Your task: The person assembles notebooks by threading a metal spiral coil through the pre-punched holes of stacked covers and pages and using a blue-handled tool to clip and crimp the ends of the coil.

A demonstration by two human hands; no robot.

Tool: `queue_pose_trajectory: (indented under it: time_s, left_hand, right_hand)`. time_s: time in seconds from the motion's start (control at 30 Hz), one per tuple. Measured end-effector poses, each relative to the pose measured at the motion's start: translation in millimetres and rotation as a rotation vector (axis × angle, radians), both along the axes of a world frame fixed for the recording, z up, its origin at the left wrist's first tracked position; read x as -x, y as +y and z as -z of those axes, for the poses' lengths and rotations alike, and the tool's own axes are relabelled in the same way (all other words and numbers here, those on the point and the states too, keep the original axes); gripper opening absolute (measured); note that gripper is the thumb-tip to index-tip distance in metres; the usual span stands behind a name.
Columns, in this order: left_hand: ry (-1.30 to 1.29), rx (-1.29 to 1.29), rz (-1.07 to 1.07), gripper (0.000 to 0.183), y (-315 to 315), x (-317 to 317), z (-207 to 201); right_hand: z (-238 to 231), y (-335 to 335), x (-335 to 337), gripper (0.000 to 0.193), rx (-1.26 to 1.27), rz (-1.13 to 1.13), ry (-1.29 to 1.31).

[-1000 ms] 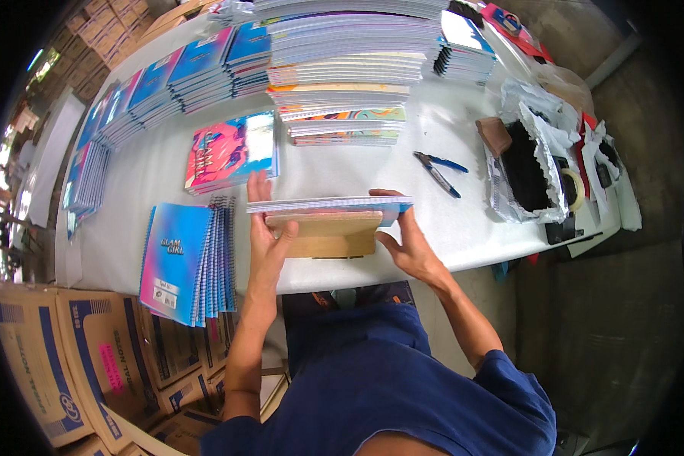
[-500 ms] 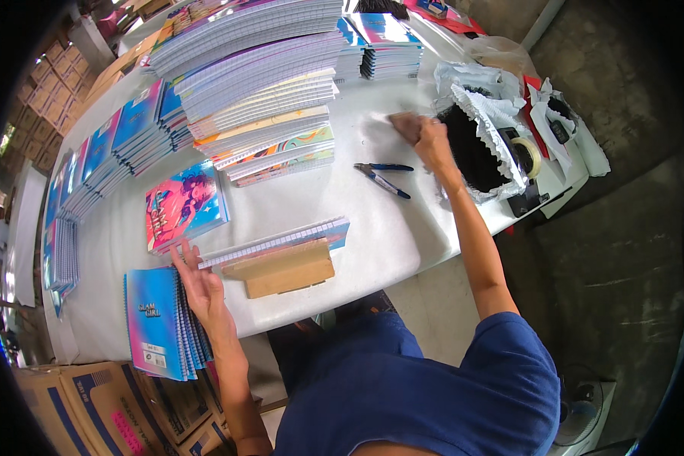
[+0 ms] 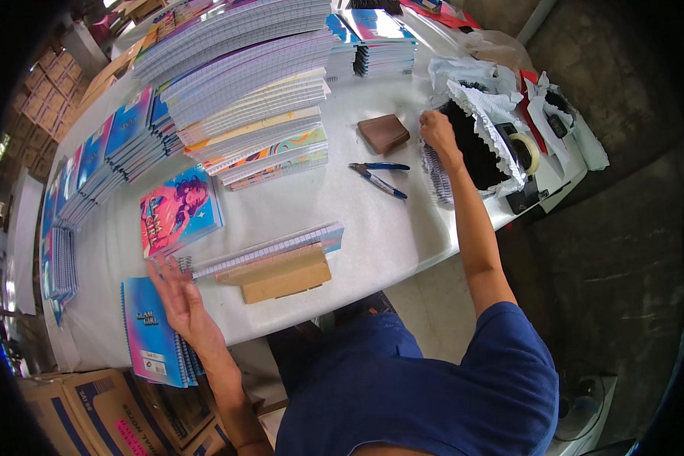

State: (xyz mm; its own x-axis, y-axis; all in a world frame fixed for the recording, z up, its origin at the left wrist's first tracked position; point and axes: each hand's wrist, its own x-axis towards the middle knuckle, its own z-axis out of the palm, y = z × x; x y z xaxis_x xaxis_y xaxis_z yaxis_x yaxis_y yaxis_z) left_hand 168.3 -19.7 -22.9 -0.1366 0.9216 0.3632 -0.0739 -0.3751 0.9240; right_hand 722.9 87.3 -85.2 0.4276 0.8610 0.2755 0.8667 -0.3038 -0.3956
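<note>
Loosely curled, the right hand point(image 3: 438, 135) is at the left rim of an uncovered box point(image 3: 498, 176) lined with crumpled white wrapping. Its fingertips are turned away from view, so whether they pinch anything, or how far apart they stand, cannot be made out. The box's insides look black and their shape is unclear.

On the other side, the left hand point(image 3: 181, 304) holds nothing visible: its palm faces up and its fingers are spread. It lies over part of a spiral-bound notebook stack point(image 3: 158, 338) with blue and pink covers. A bit of wire coil shows beside its fingers; contact there is uncertain.

To do this reach well, I judge, the right hand should take up only what it needs, without snagging the torn wrapping, while the left avoids nudging the loose page block point(image 3: 273, 247). That block, its punched edge showing, stands against a tan cardboard support point(image 3: 287, 275) near the table's front edge, with neither hand gripping it.

Farther out, blue-handled cutters point(image 3: 380, 180) and a brown folded pad point(image 3: 383, 134) lie between the box and tall piles of page blocks point(image 3: 243, 102). Beyond the left fingers is a small pile of illustrated covers point(image 3: 178, 209) in pink and blue.
</note>
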Motion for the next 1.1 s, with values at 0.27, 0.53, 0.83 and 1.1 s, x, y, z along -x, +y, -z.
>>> queue_pose_trajectory:
  time_s: [0.27,0.53,0.83,1.1]
  left_hand:
    - [0.042,-0.028,-0.044,0.062,-3.1,0.8,-10.1]
    - [0.074,-0.081,-0.108,0.060,-6.0,-2.6,-25.5]
    - [0.743,-0.382,0.087,0.049,-1.1,-48.7,-68.5]
    - [1.296,-0.486,0.150,0.061,8.5,-128.4,-58.7]
  right_hand:
    - [-7.5,-8.7,19.5,0.021,0.107,0.169,-0.214]
    - [-24.0,-9.7,7.5,0.035,-0.028,0.206,-0.066]
    - [-78.1,-50.5,38.5,0.029,-0.275,-0.204,0.914]
    - [-117.4,-115.4,190.6,0.022,-0.173,-0.787,0.468]
